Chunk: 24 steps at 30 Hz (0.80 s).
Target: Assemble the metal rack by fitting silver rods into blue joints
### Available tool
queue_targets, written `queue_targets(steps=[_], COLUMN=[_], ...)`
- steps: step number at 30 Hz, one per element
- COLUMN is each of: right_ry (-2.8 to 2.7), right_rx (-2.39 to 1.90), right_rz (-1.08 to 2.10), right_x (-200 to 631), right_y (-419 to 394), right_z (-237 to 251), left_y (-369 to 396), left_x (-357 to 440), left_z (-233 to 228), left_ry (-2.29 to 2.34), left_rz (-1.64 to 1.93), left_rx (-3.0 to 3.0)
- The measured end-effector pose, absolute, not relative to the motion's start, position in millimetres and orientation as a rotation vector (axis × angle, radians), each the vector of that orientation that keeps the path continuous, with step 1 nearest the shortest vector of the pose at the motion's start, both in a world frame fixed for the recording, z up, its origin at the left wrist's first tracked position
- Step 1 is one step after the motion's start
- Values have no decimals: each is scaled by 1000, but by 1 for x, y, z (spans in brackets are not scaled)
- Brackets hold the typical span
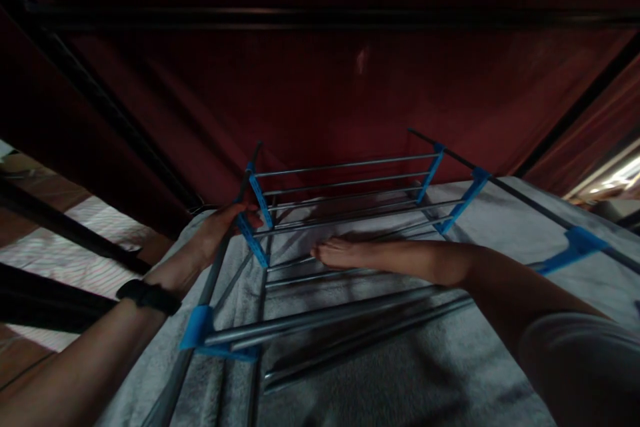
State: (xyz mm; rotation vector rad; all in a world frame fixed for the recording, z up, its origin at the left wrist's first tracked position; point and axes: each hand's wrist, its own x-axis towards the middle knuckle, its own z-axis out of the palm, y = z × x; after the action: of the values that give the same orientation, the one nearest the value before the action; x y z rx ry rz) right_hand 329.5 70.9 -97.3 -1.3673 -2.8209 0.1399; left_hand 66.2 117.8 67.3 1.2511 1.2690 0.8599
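A shoe rack of grey metal tubes (pixel 345 218) and blue plastic brackets lies on a light grey cloth. My left hand (pixel 244 213) is closed around the left side pole at a blue bracket (pixel 253 240); the pole and bracket partly hide its fingers. Inside the frame, my right hand (pixel 334 252) has its fingers curled on a thin crossbar (pixel 295 263). Nearer me, a thicker pair of tubes (pixel 320 313) runs from another blue bracket (pixel 197 328) toward the right, passing under my right forearm. At the right, a blue bracket (pixel 575 250) sits on the other side pole.
A dark red panel (pixel 350 93) with a black bar (pixel 320 18) stands right behind the rack. The grey cloth (pixel 380 380) spreads beneath it. Black bars (pixel 45 293) and a striped cloth (pixel 95 233) on the floor are at the left. The scene is dim.
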Motion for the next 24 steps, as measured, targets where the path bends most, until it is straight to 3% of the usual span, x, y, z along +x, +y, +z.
queue_targets(steps=[8, 24], right_ry=[-2704, -2680], right_rx=[-1481, -1515], right_rz=[329, 339], right_x=[325, 325], right_y=[87, 92], right_z=[-67, -65], left_y=[119, 130], left_x=[65, 61], left_z=[64, 52], left_ry=[1260, 1190], left_rz=[856, 889], left_rx=[1259, 1252])
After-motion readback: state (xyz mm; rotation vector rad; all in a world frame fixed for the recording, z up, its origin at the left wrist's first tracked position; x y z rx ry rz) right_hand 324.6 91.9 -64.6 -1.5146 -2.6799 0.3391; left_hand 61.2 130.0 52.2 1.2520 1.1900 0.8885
